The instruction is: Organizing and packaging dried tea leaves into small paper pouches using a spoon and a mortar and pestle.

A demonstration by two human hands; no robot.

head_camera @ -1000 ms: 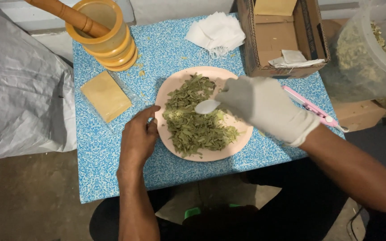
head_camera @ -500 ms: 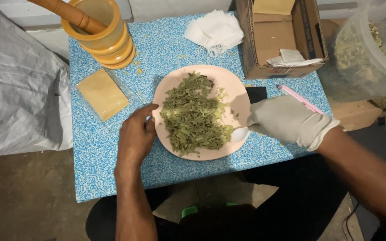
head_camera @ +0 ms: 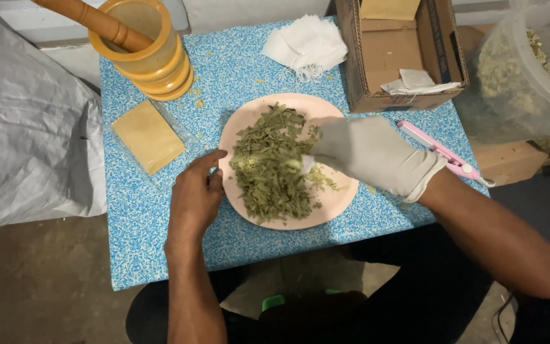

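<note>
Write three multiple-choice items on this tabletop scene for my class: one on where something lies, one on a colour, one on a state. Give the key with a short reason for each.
1. Where does the pink tool lie?
A. On the table's right edge, by the cardboard box
B. Inside the mortar
C. On the plate

2. What colour is the plate under the dried leaves?
A. Blue
B. Pale pink
C. Black

3. How do the two hands differ?
A. Both are gloved
B. Both are bare
C. The right hand wears a white glove, the left hand is bare

Key: 1 A, it lies along the blue table just below the box. 2 B, its rim shows pale pink around the leaves. 3 C, the gloved hand is over the leaves while the bare one rests at the plate's left rim.
</note>
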